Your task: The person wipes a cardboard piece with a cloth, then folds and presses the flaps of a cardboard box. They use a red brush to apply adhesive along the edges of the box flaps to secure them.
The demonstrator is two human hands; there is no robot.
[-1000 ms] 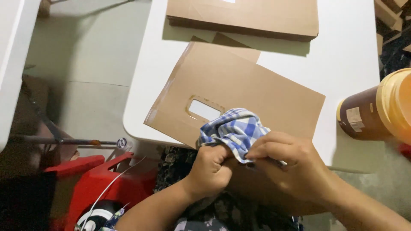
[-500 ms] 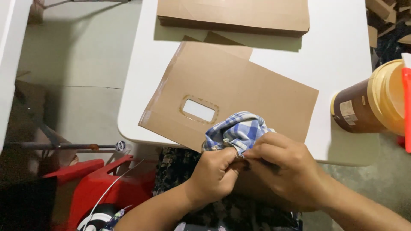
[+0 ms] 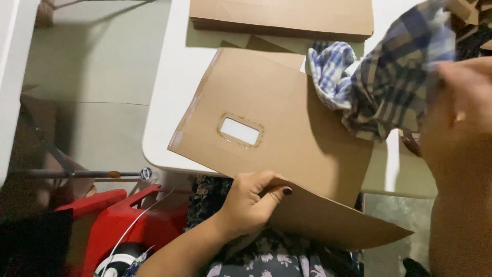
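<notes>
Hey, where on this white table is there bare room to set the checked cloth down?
Bare table runs left of the cardboard sheet, and a strip shows between it and the cardboard stack. The right side is crowded by the right hand and checked cloth.

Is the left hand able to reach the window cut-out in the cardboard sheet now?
Probably yes. The left hand grips the near edge of the cardboard sheet, and the cut-out lies just beyond it with bare cardboard between. The checked cloth is lifted off to the right.

Flat brown cardboard mailer (image 3: 287, 133) with rounded rectangular window cut-out, lying half over the white table edge, stack of flat brown cardboard (image 3: 282, 18) at the far edge
</notes>
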